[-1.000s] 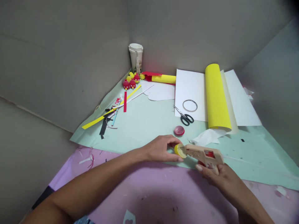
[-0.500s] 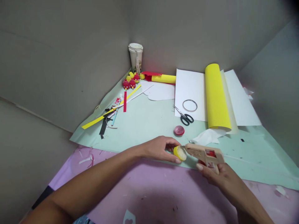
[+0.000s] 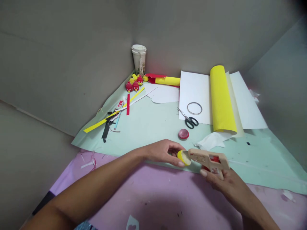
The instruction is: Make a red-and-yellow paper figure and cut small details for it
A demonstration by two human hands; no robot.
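Observation:
Between its thumb and fingers, my left hand (image 3: pixel 168 154) holds a small yellow cup (image 3: pixel 184 158), its pale hollow side turned toward the right. My right hand (image 3: pixel 218 180) is wrapped round the handle of a beige glue gun (image 3: pixel 209 158). The gun points left, and its nozzle is at the inside of the yellow cup; whether it touches cannot be made out. A small red cup (image 3: pixel 183 134) rests on the green sheet (image 3: pixel 148 127) just beyond my left hand. Black-handled scissors (image 3: pixel 190 122) lie partly on white paper behind it.
A yellow corrugated roll (image 3: pixel 223 99) lies on white paper (image 3: pixel 195 89) beside a metal ring (image 3: pixel 194 103). Crumpled tissue (image 3: pixel 211 140) is near the gun. At the back left stand a lidded cup (image 3: pixel 139 59) and several red and yellow balls (image 3: pixel 135 85). Paper strips (image 3: pixel 103 123) lie left.
The glue gun and my right hand have shifted slightly left, and the nozzle is now further over the hollow of the yellow cup. My left hand keeps its hold.

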